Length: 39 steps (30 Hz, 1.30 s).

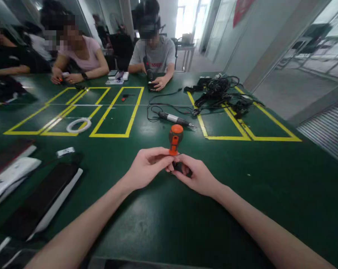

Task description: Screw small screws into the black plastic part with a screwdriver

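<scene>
An orange and grey screwdriver (175,139) stands upright with its handle on top, in front of me over the table. My left hand (148,166) pinches it at the lower end of the handle; its tip is hidden behind the fingers. Just to the right, my right hand (198,173) is closed around a small black object (180,168), mostly covered by the fingers, so its kind does not show. Fingers of the two hands meet below the handle. A black and silver electric screwdriver (174,119) with a cord lies beyond them.
Tangled black cables (219,91) are heaped at the back right. A white ring-shaped coil (78,125) lies left on the green table (146,224), marked with yellow tape. Black and white cases (42,198) lie at the near left. Several people sit across, one handling a dark object (152,86).
</scene>
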Tool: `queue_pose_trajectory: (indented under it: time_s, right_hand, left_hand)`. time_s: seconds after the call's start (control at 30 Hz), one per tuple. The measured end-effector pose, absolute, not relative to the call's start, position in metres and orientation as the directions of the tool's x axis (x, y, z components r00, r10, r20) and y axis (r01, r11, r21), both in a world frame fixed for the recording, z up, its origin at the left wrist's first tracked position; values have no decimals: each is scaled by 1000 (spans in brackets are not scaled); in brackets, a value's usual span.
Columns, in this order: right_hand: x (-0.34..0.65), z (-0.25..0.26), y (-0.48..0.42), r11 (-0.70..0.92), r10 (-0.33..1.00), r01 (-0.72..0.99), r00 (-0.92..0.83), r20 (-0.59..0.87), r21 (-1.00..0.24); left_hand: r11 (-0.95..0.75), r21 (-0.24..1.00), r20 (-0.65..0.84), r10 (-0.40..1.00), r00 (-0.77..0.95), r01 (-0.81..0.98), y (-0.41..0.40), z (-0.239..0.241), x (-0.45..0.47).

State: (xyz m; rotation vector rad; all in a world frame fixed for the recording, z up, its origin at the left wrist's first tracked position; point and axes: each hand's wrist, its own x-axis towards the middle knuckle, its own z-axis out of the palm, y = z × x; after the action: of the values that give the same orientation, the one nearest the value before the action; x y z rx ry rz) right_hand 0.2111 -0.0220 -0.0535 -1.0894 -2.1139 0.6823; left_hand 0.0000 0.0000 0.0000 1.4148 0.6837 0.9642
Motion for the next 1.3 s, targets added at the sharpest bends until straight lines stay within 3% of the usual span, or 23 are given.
queue_pose_trajectory:
  time_s: [0.27,0.5,0.77,1.0,1.3]
  right_hand:
    - [210,-48,-22,521,837,494,-457,302,-696]
    - [213,-52,-21,512,843,515,-454,288,-687]
    - [213,-48,-21,501,849,527,-450,275,-686]
    - [213,-52,-19,510,845,517,-448,291,-687]
    - [210,-48,-19,510,845,513,-448,291,-691]
  left_hand:
    - [-21,989,87,883,462,-146,1,-1,6]
    - [-61,984,139,857,495,-170,1,3,7]
    - [-41,987,103,906,411,-158,5,-5,8]
    - [-168,969,235,856,459,-184,3,-5,9]
    - [-65,982,131,907,401,-176,5,-8,8]
